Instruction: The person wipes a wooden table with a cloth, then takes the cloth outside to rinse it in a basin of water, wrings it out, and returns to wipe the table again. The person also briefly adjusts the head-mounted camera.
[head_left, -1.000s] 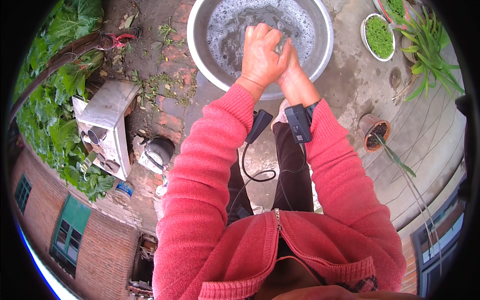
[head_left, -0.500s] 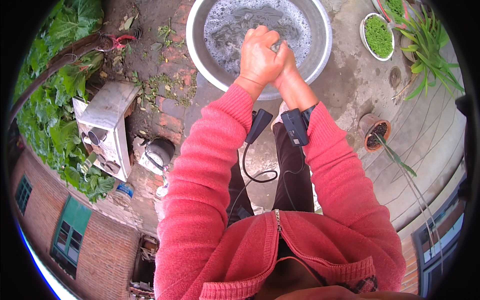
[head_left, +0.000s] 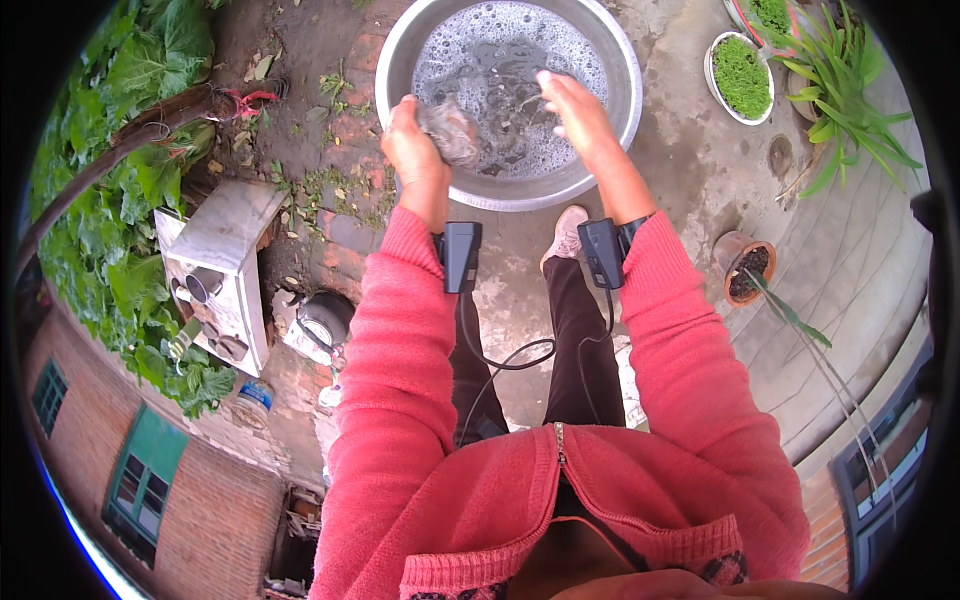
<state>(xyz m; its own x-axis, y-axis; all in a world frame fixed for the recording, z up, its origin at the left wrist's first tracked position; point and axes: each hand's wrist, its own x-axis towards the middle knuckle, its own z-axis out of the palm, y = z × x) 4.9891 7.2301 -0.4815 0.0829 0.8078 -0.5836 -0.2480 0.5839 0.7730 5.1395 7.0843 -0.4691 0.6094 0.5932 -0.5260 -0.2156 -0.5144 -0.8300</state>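
A wide metal basin [head_left: 517, 197] on the ground holds grey, sudsy water [head_left: 505, 55]. Over its left rim, my left hand [head_left: 412, 152] is closed around a wet, crumpled grey-brown wad [head_left: 452, 132], perhaps cloth; its exact kind does not show. Above the right part of the water is my right hand [head_left: 580, 118], fingers apart, nothing visible in it. Something dark sits in the middle of the water, too unclear to name. Each wrist wears a small black box with a cable.
On the right stand a white bowl of small green plants [head_left: 742, 80], a spiky-leaved plant [head_left: 850, 100] and a clay pot [head_left: 743, 268]. To the left are a small white cabinet-like stand [head_left: 222, 262], a dark kettle [head_left: 325, 320] and leafy greens [head_left: 150, 70]. My shoe [head_left: 567, 232] is near the basin.
My hands were clasped together over the basin and have come apart. The left moved left, showing the wad; the right opened on the right side. The view has shifted slightly.
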